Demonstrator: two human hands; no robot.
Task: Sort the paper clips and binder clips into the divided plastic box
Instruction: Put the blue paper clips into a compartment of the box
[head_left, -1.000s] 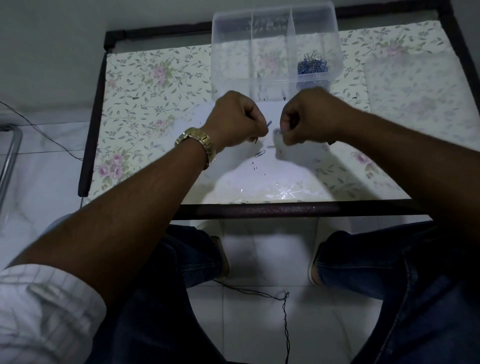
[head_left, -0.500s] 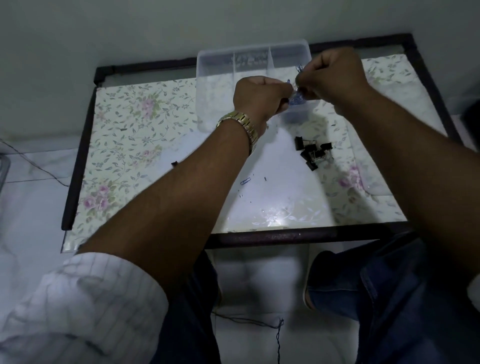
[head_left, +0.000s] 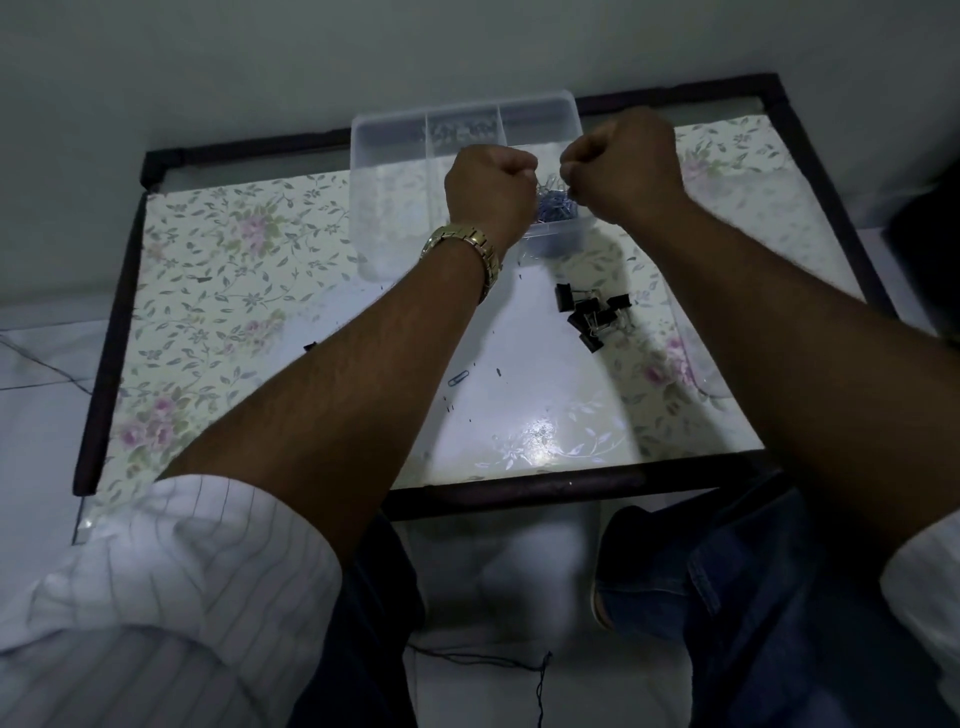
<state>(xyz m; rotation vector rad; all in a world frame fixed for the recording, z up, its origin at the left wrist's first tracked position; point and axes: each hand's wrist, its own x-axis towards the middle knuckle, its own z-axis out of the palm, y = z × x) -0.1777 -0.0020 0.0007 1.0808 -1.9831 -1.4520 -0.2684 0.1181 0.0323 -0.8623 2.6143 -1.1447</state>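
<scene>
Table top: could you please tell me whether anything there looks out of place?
Yes: one paper clip lies alone mid-table and a heap of binder clips sits outside the box, all unsorted.

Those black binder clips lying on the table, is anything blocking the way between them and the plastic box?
Nothing visible blocks them. The black binder clips lie in a heap on bare table just in front of the divided plastic box, which has no lid on. Both hands, left and right, hover above the box, over the paper clips.
</scene>
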